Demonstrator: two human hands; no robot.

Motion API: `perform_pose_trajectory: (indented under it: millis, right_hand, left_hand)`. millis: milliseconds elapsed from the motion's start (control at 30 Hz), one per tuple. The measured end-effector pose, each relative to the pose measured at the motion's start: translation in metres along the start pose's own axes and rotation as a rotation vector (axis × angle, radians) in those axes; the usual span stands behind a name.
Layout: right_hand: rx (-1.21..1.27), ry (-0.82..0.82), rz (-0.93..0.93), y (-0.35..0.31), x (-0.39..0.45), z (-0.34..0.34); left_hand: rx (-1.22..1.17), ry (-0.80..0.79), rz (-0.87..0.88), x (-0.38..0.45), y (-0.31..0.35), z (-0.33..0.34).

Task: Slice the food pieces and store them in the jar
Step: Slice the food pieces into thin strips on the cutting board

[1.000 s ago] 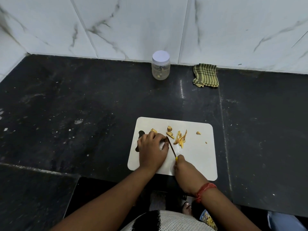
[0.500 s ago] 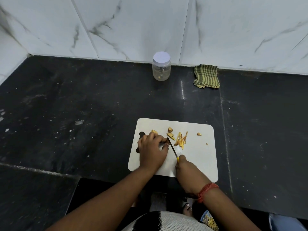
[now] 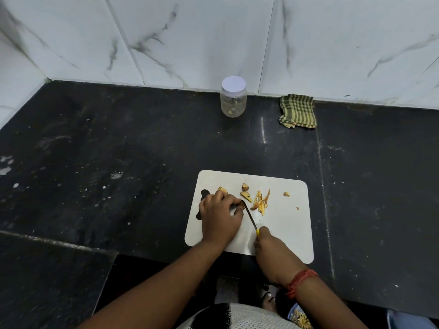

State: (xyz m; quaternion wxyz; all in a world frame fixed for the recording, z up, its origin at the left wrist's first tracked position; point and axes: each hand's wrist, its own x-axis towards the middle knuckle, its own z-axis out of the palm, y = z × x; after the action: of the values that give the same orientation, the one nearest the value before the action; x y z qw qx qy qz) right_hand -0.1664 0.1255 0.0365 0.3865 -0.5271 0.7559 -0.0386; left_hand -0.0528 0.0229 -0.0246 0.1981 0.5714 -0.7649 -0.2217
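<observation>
A white cutting board (image 3: 285, 224) lies on the black counter. On it my left hand (image 3: 219, 216) pins a small food piece under curled fingertips; the piece is mostly hidden. My right hand (image 3: 270, 252) grips the yellow handle of a thin knife (image 3: 248, 216), whose blade tip meets the left fingers. Yellow sliced strips (image 3: 261, 201) and a few chunks (image 3: 245, 193) lie just right of the blade. A clear jar (image 3: 233, 97) with a white lid on stands at the back by the wall.
A green checked cloth (image 3: 298, 111) lies by the wall to the right of the jar. The marble wall closes the back and left. The counter's front edge steps down at the lower left. A container of yellow strips (image 3: 300, 319) shows near the bottom edge.
Both hands keep their hold on the board; the knife blade shifts only slightly at the left fingertips. The view has drifted a little.
</observation>
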Motion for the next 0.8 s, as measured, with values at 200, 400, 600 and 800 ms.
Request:
perform_pose_trajectory:
  millis: [200,400,600,800]
  right_hand:
    - [-0.043,0.002,-0.005,-0.003,0.008,-0.001]
    - [-0.062,0.008,0.0,0.008,-0.005,0.008]
    - [-0.038,0.015,0.002,0.004,0.003,0.005]
    - [-0.023,-0.007,0.015,0.018,-0.018,0.006]
  left_hand:
    - [-0.011,0.004,0.0,0.001,0.001,0.001]
    - [0.0,0.013,0.002,-0.001,0.0,0.001]
    - [0.007,0.002,-0.007,0.0,-0.001,0.002]
    - [-0.01,0.013,0.006,-0.002,0.0,0.001]
